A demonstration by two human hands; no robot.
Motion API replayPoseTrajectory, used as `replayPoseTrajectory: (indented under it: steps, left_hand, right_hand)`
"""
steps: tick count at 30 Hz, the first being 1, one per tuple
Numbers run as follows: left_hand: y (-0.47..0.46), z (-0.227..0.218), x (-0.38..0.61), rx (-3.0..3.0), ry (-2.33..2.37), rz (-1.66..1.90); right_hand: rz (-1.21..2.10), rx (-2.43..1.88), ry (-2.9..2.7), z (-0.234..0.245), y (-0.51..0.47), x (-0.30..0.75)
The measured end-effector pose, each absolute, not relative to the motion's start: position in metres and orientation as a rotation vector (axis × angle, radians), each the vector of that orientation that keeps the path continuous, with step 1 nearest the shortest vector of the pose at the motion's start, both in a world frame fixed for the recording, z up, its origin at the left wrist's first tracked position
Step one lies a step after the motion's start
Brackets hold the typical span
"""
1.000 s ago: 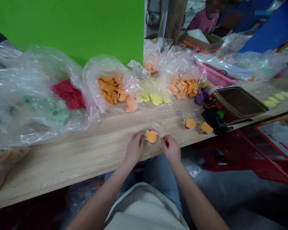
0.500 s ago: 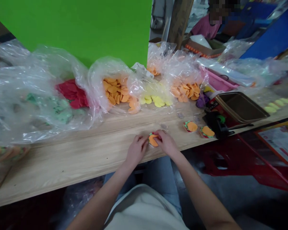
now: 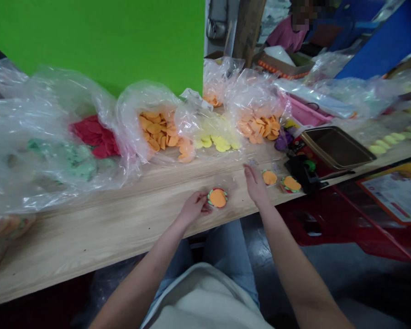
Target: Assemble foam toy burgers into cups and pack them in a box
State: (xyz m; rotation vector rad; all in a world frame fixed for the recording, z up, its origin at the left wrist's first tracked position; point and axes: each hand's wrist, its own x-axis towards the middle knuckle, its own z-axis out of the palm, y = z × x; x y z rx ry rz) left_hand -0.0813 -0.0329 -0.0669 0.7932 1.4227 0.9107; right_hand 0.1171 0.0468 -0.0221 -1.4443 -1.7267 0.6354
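Note:
A small felt burger (image 3: 217, 198), orange on top with green and red edges, lies inside a small clear bag near the front edge of the wooden table (image 3: 106, 219). My left hand (image 3: 192, 208) pinches the bag's left side. My right hand (image 3: 255, 183) reaches forward over the table with fingers stretched out, holding nothing, close to two more bagged felt burgers (image 3: 270, 177) (image 3: 291, 183) on the right.
Clear plastic bags along the back hold green (image 3: 65, 157), red (image 3: 94, 137), orange (image 3: 159, 130), yellow (image 3: 217, 141) and more orange (image 3: 260, 128) felt rounds. A brown tray (image 3: 335, 147) and a black tool (image 3: 304, 171) stand at the right. Another person sits beyond the table.
My right hand has let go of the felt burger and moved forward and right, opening. The left hand keeps its pinch on the bag.

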Motion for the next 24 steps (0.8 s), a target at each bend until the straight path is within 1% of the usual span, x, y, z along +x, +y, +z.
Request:
replayPoseTrajectory:
  steps: [2,4,7,11,13,17,20,24]
  left_hand:
    - [-0.032,-0.064,-0.077,0.703,1.365,0.944]
    - [-0.033,-0.062,-0.074,0.631,1.341,0.984]
    - [-0.036,-0.06,-0.071,0.568,1.346,1.031]
    - [-0.037,-0.061,-0.071,0.598,1.419,1.096]
    - [-0.041,-0.06,-0.071,0.642,1.458,1.129]
    - [-0.063,-0.05,-0.07,0.746,1.458,1.102]
    - [-0.094,-0.042,-0.07,0.784,1.449,1.025]
    - [-0.146,-0.04,-0.077,0.921,1.491,0.835]
  right_hand:
    - [0.943,-1.295,-1.849,-0.026,0.049,0.113]
    - [1.074,-1.171,-1.899,-0.035,0.036,0.107]
    - [0.995,-1.082,-1.958,-0.053,0.002,0.098]
    - [0.895,-1.116,-2.013,-0.065,-0.025,0.09]
    - [0.936,-1.191,-1.911,-0.063,-0.026,0.088]
    - [1.029,-1.488,-1.667,-0.056,-0.022,0.088]
    - [1.179,-1.566,-1.752,-0.054,-0.034,0.084]
    - [1.238,-1.483,-1.917,-0.063,-0.075,0.075]
